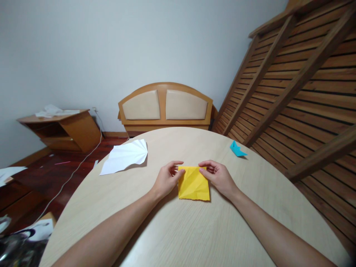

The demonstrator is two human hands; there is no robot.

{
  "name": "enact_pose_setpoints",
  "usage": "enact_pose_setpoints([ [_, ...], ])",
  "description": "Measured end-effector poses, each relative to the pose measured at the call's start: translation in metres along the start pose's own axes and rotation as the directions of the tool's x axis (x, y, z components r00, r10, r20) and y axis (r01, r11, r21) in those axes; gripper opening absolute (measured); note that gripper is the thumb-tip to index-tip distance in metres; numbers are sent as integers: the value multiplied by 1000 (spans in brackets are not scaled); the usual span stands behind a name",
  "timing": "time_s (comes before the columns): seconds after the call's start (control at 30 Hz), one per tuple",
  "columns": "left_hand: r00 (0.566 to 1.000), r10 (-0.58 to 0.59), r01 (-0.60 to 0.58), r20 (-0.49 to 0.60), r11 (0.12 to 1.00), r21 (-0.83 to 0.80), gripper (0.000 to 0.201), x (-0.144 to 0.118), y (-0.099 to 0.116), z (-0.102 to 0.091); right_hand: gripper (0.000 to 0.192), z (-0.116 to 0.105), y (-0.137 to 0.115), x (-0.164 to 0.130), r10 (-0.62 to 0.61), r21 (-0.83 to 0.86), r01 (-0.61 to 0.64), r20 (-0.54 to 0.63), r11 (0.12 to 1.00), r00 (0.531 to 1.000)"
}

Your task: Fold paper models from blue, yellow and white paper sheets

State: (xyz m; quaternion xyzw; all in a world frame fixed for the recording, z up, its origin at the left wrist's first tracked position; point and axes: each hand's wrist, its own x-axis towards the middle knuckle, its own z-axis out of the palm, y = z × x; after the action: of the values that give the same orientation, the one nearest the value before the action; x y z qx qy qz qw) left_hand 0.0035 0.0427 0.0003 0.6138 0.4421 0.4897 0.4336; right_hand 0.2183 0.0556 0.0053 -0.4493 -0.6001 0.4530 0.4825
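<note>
A square of yellow paper, folded and creased, is in front of me over the middle of the round table. Its upper left corner is pinched by my left hand, thumb on the near face. At the upper right corner my right hand grips it the same way, thumb in front and fingers behind. The lower edge of the paper looks uneven. Most of the fingers behind the sheet are hidden from me.
A creased white paper sheet lies at the table's left. Far right on the table is a small blue paper boat. Beyond stand a headboard and a low cabinet; wooden slats lean at right.
</note>
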Motion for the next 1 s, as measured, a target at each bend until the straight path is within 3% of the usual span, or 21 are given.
enact_pose_setpoints([
  [0.13,1000,-10,11,20,1000,-19,33,-1,0,4,34,5,-6,-5,-18,-98,22,34,995,999],
  [0.33,992,-81,85,96,996,-37,31,-3,4,8,23,9,-9,-8,-64,-248,94,125,964,990],
  [0.53,979,-136,145,151,988,-52,35,-2,0,6,31,8,-2,-7,76,-114,-51,226,992,971],
  [0.73,971,-221,232,90,961,-147,42,4,-1,2,37,-5,3,1,181,42,-190,169,981,969],
  [1.0,969,-236,246,75,950,-194,53,8,-4,-1,36,-9,7,5,210,89,-223,134,971,969],
])
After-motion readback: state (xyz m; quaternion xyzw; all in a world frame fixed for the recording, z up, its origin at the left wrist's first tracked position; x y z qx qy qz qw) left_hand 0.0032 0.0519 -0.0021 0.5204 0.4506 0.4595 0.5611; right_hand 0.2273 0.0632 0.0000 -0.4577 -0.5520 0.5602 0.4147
